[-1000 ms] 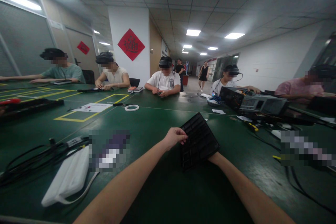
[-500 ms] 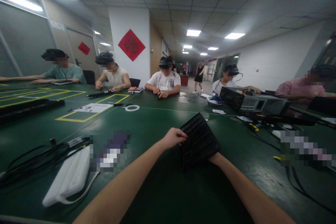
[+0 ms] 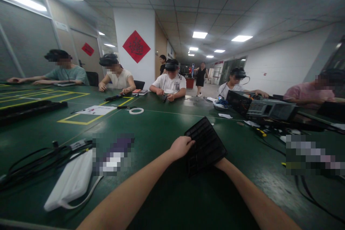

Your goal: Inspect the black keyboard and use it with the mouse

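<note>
head view. black tray point(image 3: 207, 144), sectioned, one: tilted above the green surface point(image 3: 153, 124), between the hands. left hand point(image 3: 180, 148): fingers curled against the tray's left side; whether they pinch it or a small part, cannot tell. right hand point(image 3: 221, 163): mostly hidden behind the tray, apparently supporting it; grip cannot be told. risks, judged: steep tilt could spill any loose contents; a one-sided push from the left fingers could twist the tray off its support.

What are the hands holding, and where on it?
A black tray. The right hand holds it from behind, at the lower right edge; the left hand touches its left edge.
</note>
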The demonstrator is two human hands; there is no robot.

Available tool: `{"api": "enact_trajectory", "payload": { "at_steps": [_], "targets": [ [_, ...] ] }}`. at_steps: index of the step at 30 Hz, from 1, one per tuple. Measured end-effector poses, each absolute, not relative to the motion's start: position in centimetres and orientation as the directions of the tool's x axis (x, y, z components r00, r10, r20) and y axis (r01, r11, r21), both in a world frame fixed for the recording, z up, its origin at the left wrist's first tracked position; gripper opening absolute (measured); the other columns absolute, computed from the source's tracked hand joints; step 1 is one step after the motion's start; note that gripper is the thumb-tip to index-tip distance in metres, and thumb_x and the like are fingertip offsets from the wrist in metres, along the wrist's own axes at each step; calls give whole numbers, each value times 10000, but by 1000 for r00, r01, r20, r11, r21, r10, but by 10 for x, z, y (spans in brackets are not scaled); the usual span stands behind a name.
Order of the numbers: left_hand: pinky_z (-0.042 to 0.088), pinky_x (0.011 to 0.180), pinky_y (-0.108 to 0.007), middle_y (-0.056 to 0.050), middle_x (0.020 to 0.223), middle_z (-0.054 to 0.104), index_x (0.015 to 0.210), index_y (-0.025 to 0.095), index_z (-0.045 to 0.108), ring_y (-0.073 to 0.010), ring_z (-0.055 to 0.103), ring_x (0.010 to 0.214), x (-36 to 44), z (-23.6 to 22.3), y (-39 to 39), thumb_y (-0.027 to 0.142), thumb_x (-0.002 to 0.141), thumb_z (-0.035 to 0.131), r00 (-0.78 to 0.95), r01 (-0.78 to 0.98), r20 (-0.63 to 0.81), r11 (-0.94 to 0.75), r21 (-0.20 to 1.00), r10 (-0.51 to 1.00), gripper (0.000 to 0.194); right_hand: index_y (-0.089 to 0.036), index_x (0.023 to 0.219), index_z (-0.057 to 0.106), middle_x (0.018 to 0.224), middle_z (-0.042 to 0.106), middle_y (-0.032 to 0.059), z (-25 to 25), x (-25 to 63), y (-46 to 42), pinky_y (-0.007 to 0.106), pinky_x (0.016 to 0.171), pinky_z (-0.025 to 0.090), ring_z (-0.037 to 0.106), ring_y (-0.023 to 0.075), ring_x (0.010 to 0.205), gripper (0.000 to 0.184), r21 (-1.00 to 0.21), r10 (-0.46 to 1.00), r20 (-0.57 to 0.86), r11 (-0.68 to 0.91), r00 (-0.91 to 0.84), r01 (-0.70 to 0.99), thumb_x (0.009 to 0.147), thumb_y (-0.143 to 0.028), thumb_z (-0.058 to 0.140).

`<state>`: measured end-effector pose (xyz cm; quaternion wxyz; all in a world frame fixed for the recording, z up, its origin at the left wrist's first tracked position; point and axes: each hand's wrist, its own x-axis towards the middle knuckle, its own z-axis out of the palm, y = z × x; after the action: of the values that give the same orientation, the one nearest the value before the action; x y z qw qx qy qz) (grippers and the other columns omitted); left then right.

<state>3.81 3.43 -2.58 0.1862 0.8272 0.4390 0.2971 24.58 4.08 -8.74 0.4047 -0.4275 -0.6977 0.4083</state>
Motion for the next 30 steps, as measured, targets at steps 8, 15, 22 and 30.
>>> {"api": "enact_trajectory", "payload": {
  "at_steps": [8,15,22,30],
  "targets": [
    [409,668,-256,-55,802,599,775,156,604,-175,543,741,33,-14,29,205,780,506,528,654,324,-619,434,785,110,-260,1039,631,1106,641,44,-100,244,48,417,1038,365,497,234,1137,380,-916,929,229,307,-291,260,799,-488,446],
    [435,736,-275,-49,835,601,806,150,603,-164,542,785,32,-15,32,147,768,491,537,564,350,-635,527,767,118,-258,1081,606,1103,635,60,-102,239,43,446,1024,368,503,235,1117,442,-914,930,252,319,-266,249,784,-550,457],
    [441,645,-234,-12,700,539,664,152,594,-121,495,655,36,-17,32,53,627,541,338,217,315,-399,891,887,118,-256,1012,636,1085,647,69,-91,239,41,439,1024,372,537,242,1075,427,-912,925,234,315,-298,263,764,-563,471],
    [412,505,-216,1,576,449,608,142,462,-86,453,503,38,-18,42,168,720,443,202,-30,13,-8,1000,979,117,-279,1128,589,1160,623,27,-76,228,33,409,1027,371,530,199,1115,431,-910,913,224,321,-341,262,871,-484,309]
  ]
}}
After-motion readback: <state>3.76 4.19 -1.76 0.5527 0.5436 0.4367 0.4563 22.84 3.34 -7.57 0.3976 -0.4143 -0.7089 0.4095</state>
